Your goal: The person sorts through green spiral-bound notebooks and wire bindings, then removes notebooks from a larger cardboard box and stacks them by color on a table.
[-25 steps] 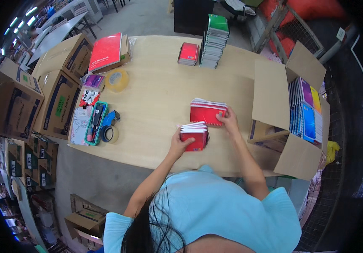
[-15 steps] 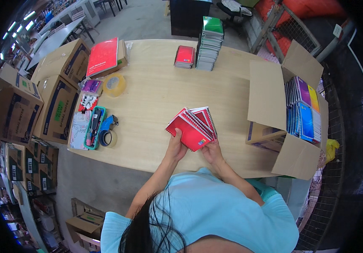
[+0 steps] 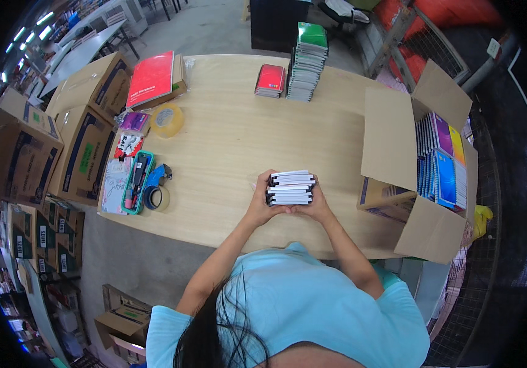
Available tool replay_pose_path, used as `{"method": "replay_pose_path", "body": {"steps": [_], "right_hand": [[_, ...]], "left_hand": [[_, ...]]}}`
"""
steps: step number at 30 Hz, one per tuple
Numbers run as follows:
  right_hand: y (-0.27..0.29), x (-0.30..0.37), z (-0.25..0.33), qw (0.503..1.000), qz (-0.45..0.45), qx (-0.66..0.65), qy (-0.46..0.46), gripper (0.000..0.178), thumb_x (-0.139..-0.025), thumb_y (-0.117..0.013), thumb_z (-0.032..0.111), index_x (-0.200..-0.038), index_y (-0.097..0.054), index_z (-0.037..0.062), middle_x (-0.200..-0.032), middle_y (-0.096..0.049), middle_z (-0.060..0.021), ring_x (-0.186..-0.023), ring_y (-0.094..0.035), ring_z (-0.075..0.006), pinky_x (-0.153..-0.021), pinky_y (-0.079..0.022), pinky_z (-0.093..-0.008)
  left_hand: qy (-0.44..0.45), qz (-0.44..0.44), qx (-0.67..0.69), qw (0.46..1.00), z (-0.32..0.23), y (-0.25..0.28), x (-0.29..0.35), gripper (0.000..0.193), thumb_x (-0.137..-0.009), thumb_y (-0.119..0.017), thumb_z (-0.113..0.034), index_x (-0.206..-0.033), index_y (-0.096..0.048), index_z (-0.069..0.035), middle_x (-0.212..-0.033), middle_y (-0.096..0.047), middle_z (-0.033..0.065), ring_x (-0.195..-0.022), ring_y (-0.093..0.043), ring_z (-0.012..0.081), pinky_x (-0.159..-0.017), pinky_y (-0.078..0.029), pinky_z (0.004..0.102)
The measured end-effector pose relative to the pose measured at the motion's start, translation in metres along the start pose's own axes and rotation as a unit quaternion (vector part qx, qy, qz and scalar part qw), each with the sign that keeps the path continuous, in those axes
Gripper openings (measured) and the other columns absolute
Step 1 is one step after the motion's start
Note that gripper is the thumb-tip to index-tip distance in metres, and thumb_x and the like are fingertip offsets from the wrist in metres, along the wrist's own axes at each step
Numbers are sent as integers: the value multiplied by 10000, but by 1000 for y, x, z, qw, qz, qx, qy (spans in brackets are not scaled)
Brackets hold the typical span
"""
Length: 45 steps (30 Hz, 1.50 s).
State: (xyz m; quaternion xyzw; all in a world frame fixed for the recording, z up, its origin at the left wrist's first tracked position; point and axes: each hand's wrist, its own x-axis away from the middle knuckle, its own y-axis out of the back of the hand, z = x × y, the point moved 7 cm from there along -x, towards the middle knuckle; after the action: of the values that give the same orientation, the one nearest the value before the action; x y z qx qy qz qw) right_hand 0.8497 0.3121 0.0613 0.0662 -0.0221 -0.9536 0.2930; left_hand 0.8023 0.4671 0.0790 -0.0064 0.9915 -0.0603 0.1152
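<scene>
Between my two hands, over the near part of the table, is a stack of small spiral notebooks (image 3: 291, 187), its white page edges facing up. My left hand (image 3: 262, 199) grips its left side and my right hand (image 3: 317, 201) its right side, with the fingers meeting below. The covers are turned out of sight. Farther off on the table stand a low pile of red spiral notebooks (image 3: 270, 81) and, beside it on the right, a tall stack of notebooks with a green cover on top (image 3: 310, 60).
At right, an open carton (image 3: 388, 138) holds purple, yellow and blue spiral notebooks (image 3: 444, 175). Along the table's left side lie a red notebook (image 3: 151, 78), a clear tape roll (image 3: 166, 120), a teal pen tray (image 3: 138, 184) and a tape dispenser (image 3: 157, 189). Closed cartons (image 3: 79, 150) stand beyond.
The red notebooks, fanned apart with covers showing before, are now squared into one stack and tipped so the page edges face up. Both hands have shifted to its sides.
</scene>
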Motion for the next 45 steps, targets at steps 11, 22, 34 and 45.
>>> {"method": "replay_pose_path", "body": {"steps": [11,22,34,45], "right_hand": [[-21,1,-14,996,-70,-36,48,1016,-583,-940,249,-1371,-332,46,-1246,-533,-127,-1191,-523,-236,-1025,-425,-384],[-29,13,-40,996,-83,-31,-8,843,-595,-911,119,-1266,-401,82,-1119,-609,-93,-1082,-598,-198,-931,-495,-358],[-27,12,-46,989,-131,67,-7,844,-577,-936,179,-1247,-433,81,-1114,-639,-85,-1043,-629,-187,-914,-520,-354],[-26,6,-52,981,-104,164,9,927,-536,-954,261,-1280,-433,75,-1217,-601,-97,-1134,-592,-237,-952,-489,-372]], "left_hand": [[7,-18,6,1000,33,14,6,988,-529,-951,-339,-1288,-390,-48,-1241,-520,143,-1147,-538,238,-970,-459,375],[60,130,-235,961,39,25,2,954,-519,-942,-263,-1280,-416,-31,-1155,-605,174,-1087,-592,350,-922,-482,410],[43,123,-247,960,51,28,-1,837,-576,-917,-255,-1234,-447,-39,-1121,-624,195,-1061,-602,383,-893,-493,425],[14,121,-246,962,51,39,-15,722,-598,-900,-234,-1172,-517,-19,-1073,-643,192,-993,-630,366,-853,-513,421]]}}
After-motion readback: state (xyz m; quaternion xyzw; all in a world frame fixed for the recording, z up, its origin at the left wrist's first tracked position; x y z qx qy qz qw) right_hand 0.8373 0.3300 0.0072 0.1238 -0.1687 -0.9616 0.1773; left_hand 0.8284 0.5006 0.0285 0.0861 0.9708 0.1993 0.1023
